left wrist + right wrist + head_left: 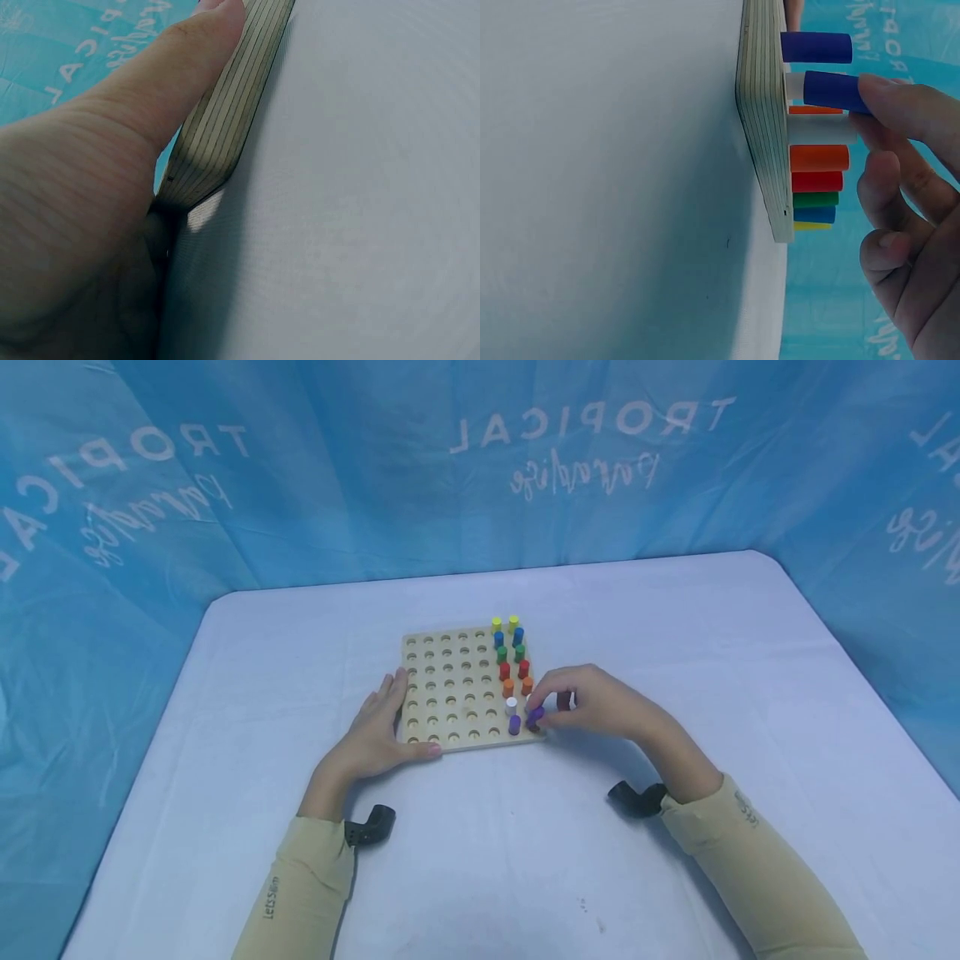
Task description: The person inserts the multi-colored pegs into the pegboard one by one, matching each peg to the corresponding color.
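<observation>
A wooden pegboard (459, 693) with rows of round holes lies on the table. My left hand (375, 727) steadies its near left corner, the fingers along the left side and the straight thumb (172, 67) against the front edge. Between thumb and fingertips, my right hand (592, 697) pinches a purple peg (832, 91) over the near right corner; a gap shows between its lower end and the board. Another purple peg (514, 725) stands beside it. Behind are a white peg (512, 706) and pairs of orange, red, green, blue and yellow pegs in two columns; fingers partly hide a second white peg.
A white cloth (480, 835) covers the table. Blue curtains (390, 485) with printed lettering hang behind and at the sides. Black wrist cameras (371, 827) are worn on both wrists, near the tan sleeves (757, 868).
</observation>
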Demonstrator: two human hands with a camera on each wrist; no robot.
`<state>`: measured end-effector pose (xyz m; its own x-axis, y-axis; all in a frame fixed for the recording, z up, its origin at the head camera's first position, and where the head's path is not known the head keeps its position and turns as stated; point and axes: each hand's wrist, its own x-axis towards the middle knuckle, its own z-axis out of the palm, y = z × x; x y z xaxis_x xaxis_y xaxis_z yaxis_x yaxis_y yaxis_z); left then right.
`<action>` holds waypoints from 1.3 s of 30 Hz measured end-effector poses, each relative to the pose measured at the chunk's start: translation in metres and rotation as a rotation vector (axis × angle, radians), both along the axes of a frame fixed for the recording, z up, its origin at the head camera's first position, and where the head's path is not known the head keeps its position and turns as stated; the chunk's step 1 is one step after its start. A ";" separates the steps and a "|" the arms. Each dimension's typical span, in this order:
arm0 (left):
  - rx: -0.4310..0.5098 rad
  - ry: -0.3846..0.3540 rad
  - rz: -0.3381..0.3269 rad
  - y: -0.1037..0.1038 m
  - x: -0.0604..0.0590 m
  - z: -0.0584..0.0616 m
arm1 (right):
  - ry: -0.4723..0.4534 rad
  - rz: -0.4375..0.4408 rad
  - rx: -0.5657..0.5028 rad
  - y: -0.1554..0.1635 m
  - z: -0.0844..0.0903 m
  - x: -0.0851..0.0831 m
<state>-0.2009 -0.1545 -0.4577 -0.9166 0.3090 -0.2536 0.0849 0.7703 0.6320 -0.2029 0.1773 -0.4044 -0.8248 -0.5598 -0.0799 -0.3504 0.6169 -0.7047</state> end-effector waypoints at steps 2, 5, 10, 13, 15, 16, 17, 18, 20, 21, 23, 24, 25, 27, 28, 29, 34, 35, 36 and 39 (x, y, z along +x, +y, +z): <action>0.001 0.000 -0.001 0.000 0.000 0.000 | -0.007 0.001 0.021 0.000 0.000 0.000; 0.002 -0.002 0.001 0.000 0.000 -0.001 | -0.010 0.005 0.047 -0.001 0.001 0.001; 0.006 -0.003 0.003 0.000 0.000 -0.001 | -0.004 0.006 0.085 -0.004 0.004 0.003; 0.008 0.002 0.002 0.000 0.000 0.000 | -0.001 0.005 0.100 -0.006 0.005 0.004; 0.007 0.006 0.004 0.000 0.000 0.000 | 0.008 0.007 0.101 -0.006 0.005 0.004; 0.006 0.005 0.005 0.000 0.000 0.000 | 0.013 0.009 0.101 -0.006 0.005 0.004; 0.005 0.005 0.007 0.000 0.000 0.000 | 0.021 0.011 0.102 -0.006 0.005 0.004; 0.006 0.006 0.006 0.000 0.000 0.000 | 0.026 0.011 0.105 -0.006 0.005 0.004; 0.007 0.002 0.007 0.000 0.000 0.001 | 0.037 0.009 0.115 -0.006 0.004 0.004; 0.008 0.000 0.006 0.000 -0.001 0.000 | 0.042 0.009 0.119 -0.006 0.003 0.005; 0.010 -0.001 0.005 0.000 -0.001 0.001 | 0.051 0.012 0.128 -0.006 0.002 0.005; 0.011 0.000 0.004 0.000 -0.001 0.001 | 0.053 0.016 0.130 -0.006 0.001 0.005; 0.011 -0.002 0.007 0.000 0.000 0.001 | 0.055 0.022 0.131 -0.006 0.001 0.005; 0.012 0.001 0.004 0.000 0.000 0.001 | 0.059 0.033 0.127 -0.006 0.000 0.004; 0.013 0.003 0.002 0.000 0.000 0.001 | 0.060 0.038 0.126 -0.006 -0.001 0.004; 0.014 0.003 0.002 0.000 0.000 0.000 | 0.061 0.042 0.126 -0.006 -0.001 0.004; 0.011 -0.005 0.000 0.000 0.000 -0.001 | 0.060 0.056 0.139 -0.004 -0.003 0.005; 0.010 -0.006 0.000 0.000 0.000 -0.001 | 0.059 0.058 0.140 -0.004 -0.003 0.005; 0.009 -0.006 0.001 0.000 0.000 -0.001 | 0.058 0.059 0.141 -0.004 -0.003 0.004; 0.011 0.005 -0.002 0.000 0.000 0.001 | 0.051 0.046 0.141 -0.004 0.000 0.004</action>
